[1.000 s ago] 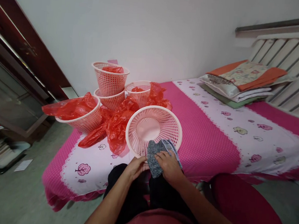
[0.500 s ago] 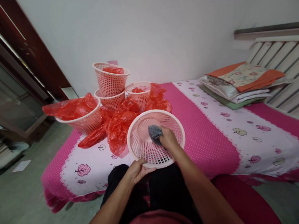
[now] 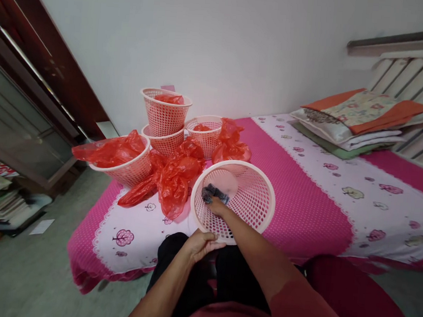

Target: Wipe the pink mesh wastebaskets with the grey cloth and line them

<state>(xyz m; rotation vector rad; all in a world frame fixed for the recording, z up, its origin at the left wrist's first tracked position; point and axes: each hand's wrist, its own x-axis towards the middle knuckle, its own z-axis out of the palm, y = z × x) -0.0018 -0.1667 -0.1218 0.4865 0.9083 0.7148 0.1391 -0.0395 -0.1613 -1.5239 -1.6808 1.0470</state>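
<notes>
A pink plastic basket (image 3: 254, 197) with holes in its wall is tilted toward me above my knees, its open mouth facing me. My left hand (image 3: 203, 245) is closed on the near rim, thumb on the inside edge. Inside the basket, my right hand (image 3: 215, 207) grips a dark grey cloth (image 3: 214, 193) and presses it against the left part of the inner wall. The fingertips of the right hand are partly hidden by the cloth. Red plastic bags (image 3: 180, 175) lie crumpled just left of the basket.
More pink baskets (image 3: 165, 115) holding red bags stand on the bed at the back left, two of them stacked. One basket (image 3: 132, 169) sits near the bed's left edge. Folded bedding (image 3: 359, 117) is piled at the right. A dark red stool (image 3: 362, 300) is beside me.
My right hand has moved the cloth from the middle of the basket to the left side of its inner wall. My left hand still holds the rim. The view has shifted slightly.
</notes>
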